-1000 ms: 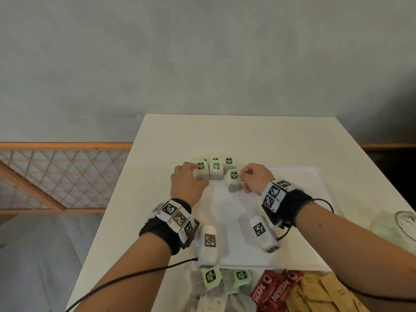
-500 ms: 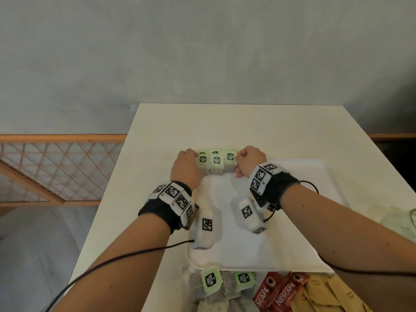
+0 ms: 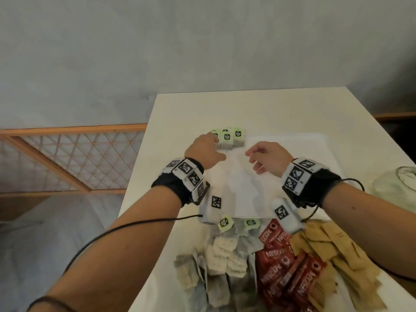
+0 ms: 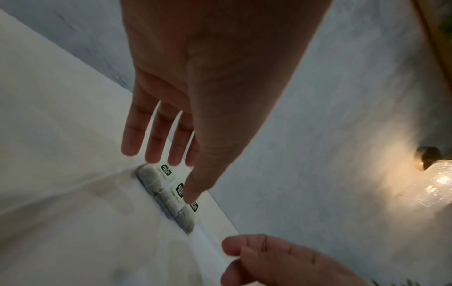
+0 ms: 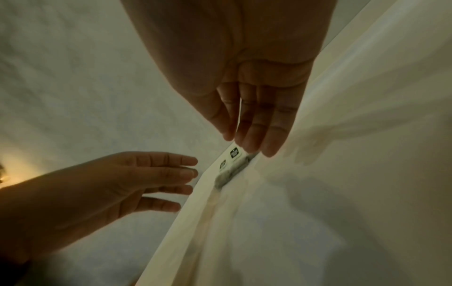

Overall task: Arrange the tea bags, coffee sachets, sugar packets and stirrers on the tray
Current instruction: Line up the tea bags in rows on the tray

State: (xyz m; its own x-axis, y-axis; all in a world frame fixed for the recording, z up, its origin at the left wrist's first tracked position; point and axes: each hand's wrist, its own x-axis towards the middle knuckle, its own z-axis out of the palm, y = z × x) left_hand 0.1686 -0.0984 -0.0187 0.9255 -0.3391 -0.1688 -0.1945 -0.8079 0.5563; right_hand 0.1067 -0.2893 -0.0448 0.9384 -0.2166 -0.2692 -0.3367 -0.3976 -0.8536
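Observation:
Three tea bags with green tags [image 3: 227, 138] stand in a tight row at the far left corner of the white tray [image 3: 283, 174]. My left hand [image 3: 213, 143] reaches over the row's left end with straight fingers and holds nothing; in the left wrist view the left hand [image 4: 171, 174] hovers just over the tea bags [image 4: 168, 193]. My right hand [image 3: 252, 156] hangs over the tray, a little to the right of the row, with relaxed fingers and nothing in it. In the right wrist view the right hand [image 5: 247, 143] has its fingertips close to the tea bags [image 5: 232, 160].
Loose piles lie on the white table [image 3: 202, 104] in front of the tray: tea bags [image 3: 221, 253], red coffee sachets [image 3: 286, 269] and brown sugar packets [image 3: 335, 255]. A glass jar [image 3: 400, 185] stands at the right edge. A wooden lattice rail [image 3: 67, 158] runs to the left.
Both hands were pressed against the ends of the tea bag row; now they have let go. The right hand has drawn back and to the right, and the left has opened.

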